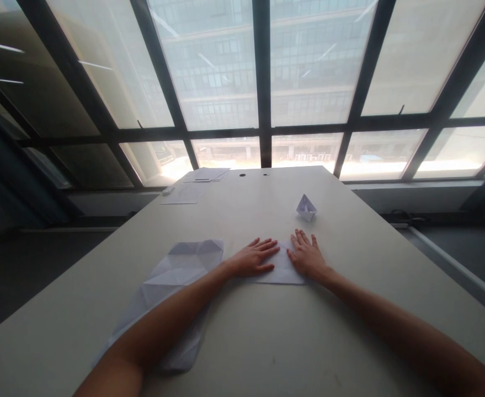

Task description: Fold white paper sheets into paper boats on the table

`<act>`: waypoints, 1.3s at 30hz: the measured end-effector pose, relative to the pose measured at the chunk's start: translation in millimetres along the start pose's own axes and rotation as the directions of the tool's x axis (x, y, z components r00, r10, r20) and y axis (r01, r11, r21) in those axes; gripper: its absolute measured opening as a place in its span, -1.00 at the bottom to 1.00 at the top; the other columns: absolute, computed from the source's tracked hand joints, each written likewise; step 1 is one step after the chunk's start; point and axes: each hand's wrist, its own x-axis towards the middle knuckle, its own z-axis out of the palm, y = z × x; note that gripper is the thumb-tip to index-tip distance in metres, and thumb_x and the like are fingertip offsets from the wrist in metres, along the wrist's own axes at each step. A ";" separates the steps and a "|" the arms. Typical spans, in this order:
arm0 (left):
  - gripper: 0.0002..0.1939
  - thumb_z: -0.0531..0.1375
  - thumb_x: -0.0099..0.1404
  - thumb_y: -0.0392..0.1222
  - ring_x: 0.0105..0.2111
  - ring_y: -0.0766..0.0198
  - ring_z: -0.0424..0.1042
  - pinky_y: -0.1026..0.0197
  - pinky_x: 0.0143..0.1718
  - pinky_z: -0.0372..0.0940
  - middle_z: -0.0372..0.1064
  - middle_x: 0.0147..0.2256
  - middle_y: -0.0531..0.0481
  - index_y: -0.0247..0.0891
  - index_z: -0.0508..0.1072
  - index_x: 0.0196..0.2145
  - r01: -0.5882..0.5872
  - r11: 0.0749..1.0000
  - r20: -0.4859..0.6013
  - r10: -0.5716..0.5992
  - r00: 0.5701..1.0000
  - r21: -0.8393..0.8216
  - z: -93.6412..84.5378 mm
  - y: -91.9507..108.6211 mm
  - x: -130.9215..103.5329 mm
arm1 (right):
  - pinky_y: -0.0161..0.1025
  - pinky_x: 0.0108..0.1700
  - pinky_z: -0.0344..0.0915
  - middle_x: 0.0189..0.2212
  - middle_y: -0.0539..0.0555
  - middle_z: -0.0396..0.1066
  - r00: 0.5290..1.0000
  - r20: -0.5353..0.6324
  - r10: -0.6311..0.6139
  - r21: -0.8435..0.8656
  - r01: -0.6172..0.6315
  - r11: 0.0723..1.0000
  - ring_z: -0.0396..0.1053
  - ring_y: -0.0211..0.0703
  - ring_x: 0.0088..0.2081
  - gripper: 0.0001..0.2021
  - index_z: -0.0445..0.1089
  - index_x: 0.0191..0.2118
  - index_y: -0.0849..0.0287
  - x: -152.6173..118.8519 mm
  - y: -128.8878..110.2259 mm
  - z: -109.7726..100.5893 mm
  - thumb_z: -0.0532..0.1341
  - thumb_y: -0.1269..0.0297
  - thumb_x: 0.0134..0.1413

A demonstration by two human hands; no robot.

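A folded white paper lies flat on the white table, partly covered by both hands. My left hand rests palm down on its left part, with the fingers spread and pointing right. On its right side lies my right hand, palm down, fingers apart and pointing away from me. Just beyond the right hand stands a small folded paper boat. A large creased white sheet is spread at the left, and my left forearm passes over it.
Several flat papers lie at the far left of the table, beside a small white object. Two small dark holes are near the far edge. Large framed windows rise behind the table.
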 end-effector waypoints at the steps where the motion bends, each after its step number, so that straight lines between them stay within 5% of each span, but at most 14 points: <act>1: -0.34 -0.04 0.43 0.19 0.36 0.09 -0.21 -0.06 0.33 -0.33 -0.23 0.37 0.01 0.01 -0.11 0.38 -0.001 1.000 -0.002 0.001 1.000 -0.001 0.3 0.0 0.0 | 0.14 0.33 -0.49 0.38 0.32 -0.20 0.999 -0.032 -0.027 -0.005 0.027 1.000 -0.33 0.09 0.39 -0.40 0.01 0.34 0.39 -0.4 -1.1 -1.4 -0.10 0.13 0.29; 5: -0.32 -0.04 0.43 0.18 0.36 0.09 -0.22 -0.07 0.33 -0.34 -0.24 0.37 -0.01 -0.02 -0.14 0.38 -0.001 1.000 -0.003 0.001 1.000 -0.001 0.9 0.8 0.1 | -0.01 0.36 -0.38 0.38 0.21 -0.15 0.954 -0.054 -0.295 0.053 0.298 0.953 -0.30 -0.07 0.39 -0.43 -0.02 0.36 0.33 -1.9 -7.0 -6.3 -0.11 0.30 0.27; 8: -0.30 -0.03 0.42 0.18 0.36 0.10 -0.23 -0.07 0.34 -0.34 -0.23 0.37 -0.02 -0.04 -0.16 0.39 -0.009 1.000 -0.013 0.009 1.000 -0.004 0.0 2.5 0.4 | -0.06 0.36 -0.27 0.38 0.18 -0.16 0.908 0.020 -0.419 0.166 0.410 0.897 -0.25 -0.11 0.39 -0.39 -0.14 0.39 0.31 -3.9 -11.4 -6.3 -0.11 0.18 0.31; 14: -0.28 0.00 0.41 0.19 0.36 0.11 -0.19 -0.04 0.34 -0.30 -0.17 0.36 -0.02 -0.06 -0.16 0.39 0.009 1.000 -0.040 -0.010 0.999 -0.026 -1.9 4.9 0.6 | 0.00 0.36 -0.31 0.38 0.23 -0.17 0.933 0.083 -0.351 0.200 0.329 0.923 -0.26 -0.05 0.39 -0.30 -0.16 0.39 0.34 -5.0 -12.2 -4.7 -0.13 -0.04 0.32; 26: -0.31 -0.08 0.43 0.23 0.37 0.09 -0.26 -0.06 0.33 -0.32 -0.29 0.38 -0.05 -0.08 -0.13 0.38 0.009 1.000 -0.002 -0.009 1.000 0.023 1.7 -0.6 0.7 | 0.02 0.35 -0.37 0.39 0.21 -0.25 0.966 0.131 -0.224 0.126 0.208 0.970 -0.34 -0.03 0.40 -0.25 -0.14 0.39 0.30 1.3 -4.7 -1.3 -0.22 -0.16 0.29; 35: -0.30 -0.08 0.42 0.23 0.37 0.09 -0.25 -0.04 0.33 -0.33 -0.29 0.38 -0.05 -0.07 -0.12 0.38 0.009 1.000 -0.007 -0.009 1.000 0.022 1.9 -1.4 0.6 | 0.13 0.33 -0.38 0.39 0.26 -0.26 0.994 0.097 0.041 0.073 -0.048 0.996 -0.34 0.03 0.39 -0.30 -0.12 0.38 0.37 4.4 5.4 7.8 -0.20 -0.04 0.31; 39: -0.31 -0.08 0.42 0.23 0.37 0.10 -0.25 -0.04 0.34 -0.33 -0.28 0.38 -0.04 -0.06 -0.13 0.38 0.014 1.000 -0.010 -0.014 1.000 0.016 2.1 -1.9 0.8 | 0.14 0.34 -0.38 0.38 0.32 -0.22 0.997 -0.003 0.072 0.055 -0.071 0.996 -0.33 0.07 0.39 -0.35 -0.06 0.35 0.45 4.0 5.6 5.8 -0.12 0.10 0.29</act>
